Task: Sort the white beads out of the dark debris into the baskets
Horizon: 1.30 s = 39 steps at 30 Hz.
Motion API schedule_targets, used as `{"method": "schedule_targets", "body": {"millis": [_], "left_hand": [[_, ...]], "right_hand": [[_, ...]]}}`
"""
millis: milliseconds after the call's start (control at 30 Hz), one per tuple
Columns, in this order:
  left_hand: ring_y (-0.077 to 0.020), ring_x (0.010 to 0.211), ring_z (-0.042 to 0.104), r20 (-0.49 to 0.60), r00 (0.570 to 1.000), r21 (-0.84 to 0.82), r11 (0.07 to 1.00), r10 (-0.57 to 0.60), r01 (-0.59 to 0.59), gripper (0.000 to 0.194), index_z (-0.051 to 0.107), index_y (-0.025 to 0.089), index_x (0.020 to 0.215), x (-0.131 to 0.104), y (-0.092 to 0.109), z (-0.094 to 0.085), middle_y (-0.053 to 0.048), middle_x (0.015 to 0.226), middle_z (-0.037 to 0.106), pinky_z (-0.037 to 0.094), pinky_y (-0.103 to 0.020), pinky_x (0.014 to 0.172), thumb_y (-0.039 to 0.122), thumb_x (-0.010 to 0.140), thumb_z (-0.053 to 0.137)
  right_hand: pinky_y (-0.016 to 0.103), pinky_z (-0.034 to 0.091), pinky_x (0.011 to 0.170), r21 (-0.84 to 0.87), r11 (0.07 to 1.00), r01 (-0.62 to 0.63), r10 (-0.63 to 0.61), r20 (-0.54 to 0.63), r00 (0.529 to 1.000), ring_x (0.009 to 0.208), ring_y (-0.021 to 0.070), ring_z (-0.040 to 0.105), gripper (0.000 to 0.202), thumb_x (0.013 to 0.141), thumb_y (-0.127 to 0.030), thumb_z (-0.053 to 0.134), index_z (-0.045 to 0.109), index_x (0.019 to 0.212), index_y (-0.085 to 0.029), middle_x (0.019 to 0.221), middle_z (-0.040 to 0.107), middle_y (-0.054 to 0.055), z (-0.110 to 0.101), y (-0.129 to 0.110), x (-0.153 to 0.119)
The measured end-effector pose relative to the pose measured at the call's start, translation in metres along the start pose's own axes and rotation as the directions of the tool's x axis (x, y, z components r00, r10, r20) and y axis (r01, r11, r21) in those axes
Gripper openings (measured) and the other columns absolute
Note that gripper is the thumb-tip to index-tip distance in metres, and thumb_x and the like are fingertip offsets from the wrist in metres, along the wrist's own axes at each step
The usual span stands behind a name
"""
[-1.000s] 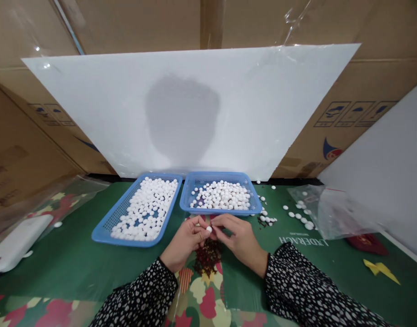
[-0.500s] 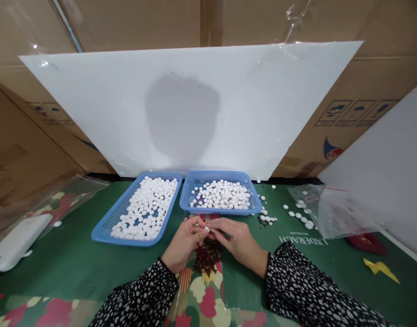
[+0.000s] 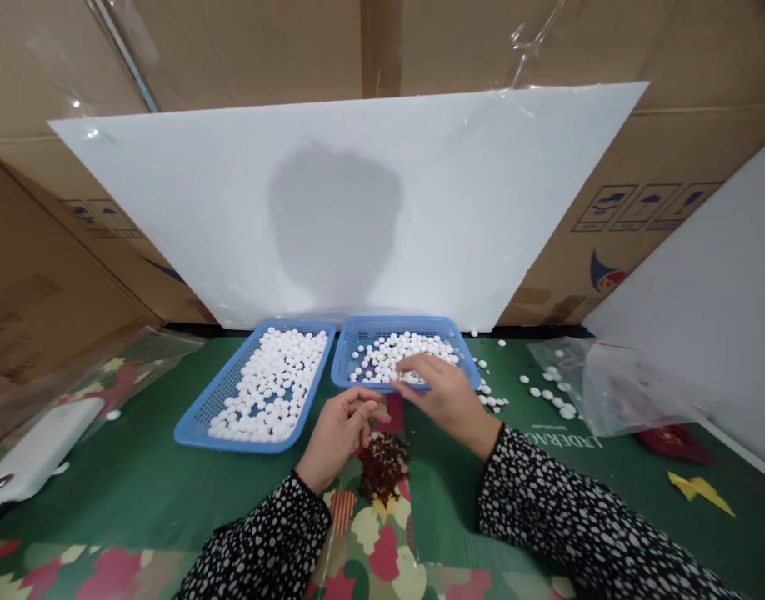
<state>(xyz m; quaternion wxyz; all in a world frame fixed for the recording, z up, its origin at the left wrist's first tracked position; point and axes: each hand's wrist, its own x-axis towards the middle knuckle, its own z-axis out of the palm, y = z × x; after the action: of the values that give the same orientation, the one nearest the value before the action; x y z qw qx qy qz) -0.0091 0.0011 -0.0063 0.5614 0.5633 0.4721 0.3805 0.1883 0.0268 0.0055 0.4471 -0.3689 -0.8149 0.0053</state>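
Observation:
My right hand [image 3: 442, 393] reaches over the front rim of the right blue basket [image 3: 351, 385]. Its thumb and fingers are apart, close to the small white balls [image 3: 413, 342] inside. Nearer to me, my left hand [image 3: 340, 433] is closed in a pinch, and whatever lies between its fingertips is hidden. Beside that hand, a heap of dark red-brown dried bits [image 3: 383, 468] lies on the table covering. A second blue basket [image 3: 188, 427], left of the first, holds many more white balls [image 3: 276, 375] spread over its mesh bottom.
Loose white balls [image 3: 550, 395] lie at the right, by a clear plastic bag [image 3: 607, 387]. Further right are a dark red item [image 3: 673, 443] and yellow scraps [image 3: 700, 492]. A white-handled object [image 3: 38, 450] rests at far left. A white board [image 3: 457, 208] leans against cardboard boxes behind.
My right hand has parted from my left and moved forward to the right basket, its fingers spreading. My left hand stays near the heap, still pinched; the white ball earlier between my hands no longer shows there.

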Motion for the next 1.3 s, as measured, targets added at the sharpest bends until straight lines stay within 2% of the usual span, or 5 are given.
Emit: {"method": "schedule_targets", "body": {"millis": [167, 300, 500, 933, 1300], "left_hand": [[-0.0065, 0.039, 0.021, -0.195, 0.981, -0.042, 0.999, -0.009, 0.001, 0.044, 0.048, 0.018, 0.060, 0.000, -0.003, -0.005, 0.009, 0.041, 0.028, 0.016, -0.021, 0.041, 0.055, 0.085, 0.050], [-0.0078, 0.047, 0.027, -0.183, 0.979, -0.187, 0.981, -0.090, 0.055, 0.037, 0.047, 0.019, 0.064, -0.001, -0.001, -0.007, 0.007, 0.053, 0.034, 0.019, -0.021, 0.044, 0.050, 0.082, 0.055], [-0.0081, 0.053, 0.035, -0.058, 0.987, -0.274, 0.953, -0.147, 0.126, 0.009, 0.050, 0.019, 0.075, -0.006, -0.002, -0.005, 0.005, 0.066, 0.047, 0.027, -0.021, 0.050, 0.027, 0.079, 0.054], [-0.0077, 0.057, 0.043, -0.022, 0.994, -0.288, 0.953, -0.107, 0.097, 0.027, 0.063, 0.013, 0.090, -0.003, -0.007, -0.005, -0.002, 0.076, 0.061, 0.033, -0.022, 0.055, 0.034, 0.075, 0.072], [-0.0086, 0.059, 0.047, -0.043, 0.994, -0.304, 0.949, -0.104, 0.086, 0.038, 0.066, 0.013, 0.102, 0.000, -0.003, -0.006, -0.004, 0.082, 0.065, 0.037, -0.022, 0.057, 0.034, 0.072, 0.075]], "right_hand": [[0.043, 0.049, 0.084, -0.239, 0.970, 0.045, -0.054, -0.030, 0.998, 0.098, 0.0262, 0.059, 0.016, 0.093, -0.018, 0.054, 0.060, 0.108, -0.018, 0.106, 0.066, 0.011, -0.006, 0.018, 0.003], [0.031, 0.049, 0.063, -0.227, 0.913, 0.338, -0.254, 0.330, 0.909, 0.074, 0.0189, 0.061, 0.019, 0.097, -0.014, 0.045, 0.059, 0.110, -0.015, 0.089, 0.067, 0.007, 0.018, -0.002, -0.017], [0.029, 0.045, 0.058, -0.297, 0.900, 0.318, -0.108, 0.555, 0.825, 0.073, 0.0186, 0.060, 0.010, 0.095, -0.015, 0.052, 0.061, 0.092, -0.014, 0.086, 0.064, 0.007, 0.046, -0.011, -0.024], [0.031, 0.050, 0.080, 0.126, 0.991, -0.055, 0.007, 0.353, 0.935, 0.088, 0.0187, 0.061, 0.016, 0.092, -0.010, 0.053, 0.066, 0.096, -0.018, 0.092, 0.067, 0.005, 0.032, -0.009, -0.040], [0.027, 0.048, 0.073, 0.330, 0.897, -0.293, 0.180, 0.333, 0.925, 0.079, 0.0162, 0.061, 0.018, 0.087, -0.003, 0.056, 0.063, 0.079, -0.018, 0.083, 0.064, 0.002, 0.031, -0.018, -0.031]]}}
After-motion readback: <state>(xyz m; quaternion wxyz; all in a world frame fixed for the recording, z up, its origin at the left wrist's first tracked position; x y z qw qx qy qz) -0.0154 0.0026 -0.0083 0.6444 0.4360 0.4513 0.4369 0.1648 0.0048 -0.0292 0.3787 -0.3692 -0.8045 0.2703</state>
